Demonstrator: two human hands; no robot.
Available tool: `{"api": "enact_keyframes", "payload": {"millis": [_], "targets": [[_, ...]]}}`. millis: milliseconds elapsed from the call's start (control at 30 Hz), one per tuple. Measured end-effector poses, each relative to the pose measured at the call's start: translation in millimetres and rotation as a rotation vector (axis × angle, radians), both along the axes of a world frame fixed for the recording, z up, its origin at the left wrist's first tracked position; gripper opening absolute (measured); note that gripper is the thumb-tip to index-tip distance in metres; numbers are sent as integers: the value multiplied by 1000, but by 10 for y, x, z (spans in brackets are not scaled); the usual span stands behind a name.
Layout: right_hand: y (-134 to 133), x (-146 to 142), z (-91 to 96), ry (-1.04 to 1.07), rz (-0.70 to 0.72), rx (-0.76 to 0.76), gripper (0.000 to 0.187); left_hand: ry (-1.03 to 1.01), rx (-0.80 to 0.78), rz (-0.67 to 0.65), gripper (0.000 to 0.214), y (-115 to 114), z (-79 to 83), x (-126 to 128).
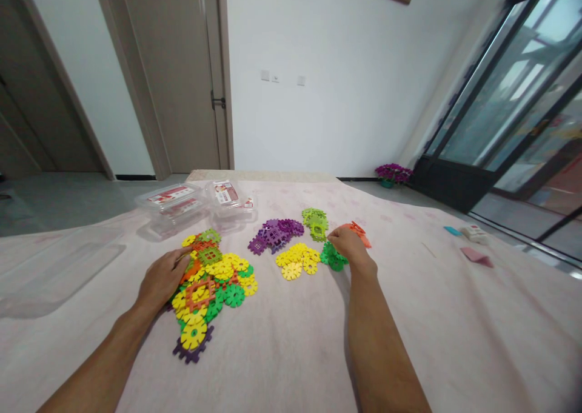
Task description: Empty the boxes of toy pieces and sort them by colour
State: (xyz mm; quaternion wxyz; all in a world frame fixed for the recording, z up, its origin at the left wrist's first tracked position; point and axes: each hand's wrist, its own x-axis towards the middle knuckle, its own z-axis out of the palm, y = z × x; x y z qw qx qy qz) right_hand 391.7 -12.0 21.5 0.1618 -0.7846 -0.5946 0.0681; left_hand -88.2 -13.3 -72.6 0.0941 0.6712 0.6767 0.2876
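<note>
A mixed heap of plastic gear and square building pieces [210, 282] lies on the pink cloth [295, 340]. My left hand [162, 278] rests on the heap's left edge, fingers curled over orange and yellow pieces. Sorted piles lie to the right: purple [276, 233], yellow [297, 259], light green [315, 221], dark green [333, 258] and orange [359, 231]. My right hand [349, 247] sits over the dark green pile, fingertips pinched together at a green piece.
Two clear plastic boxes with red labels [175, 204] [231, 199] stand behind the heap. A clear lid [54, 267] lies far left. Small blue, white and pink items [473, 243] lie at the right. A door, potted purple flowers [393, 173] and glass doors lie beyond.
</note>
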Motion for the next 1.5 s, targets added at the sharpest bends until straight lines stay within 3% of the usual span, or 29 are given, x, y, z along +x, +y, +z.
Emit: {"api": "enact_keyframes", "payload": {"millis": [100, 233, 367, 500, 633, 833, 1367, 1500], "targets": [[-7, -43, 66, 5, 35, 55, 20, 2, 12, 6, 59, 9, -11, -2], [19, -448, 151, 198, 346, 106, 17, 14, 18, 3, 58, 16, -19, -2], [-61, -1085, 159, 452, 703, -58, 17, 23, 12, 13, 58, 5, -7, 8], [-226, -1604, 67, 373, 918, -194, 12, 21, 14, 13, 56, -4, 4, 15], [-336, -1877, -70, 200, 945, -222, 28, 15, 17, -2, 58, 0, -1, 12], [-365, -2008, -254, 125, 878, -150, 44, 13, 16, 0, 56, 5, -9, 5], [-293, -1926, -209, 384, 865, -225, 8, 5, 15, 2, 56, 1, -13, 10], [-235, -1837, -172, 480, 836, -158, 12, 16, 20, 9, 55, -3, -8, 15]]}}
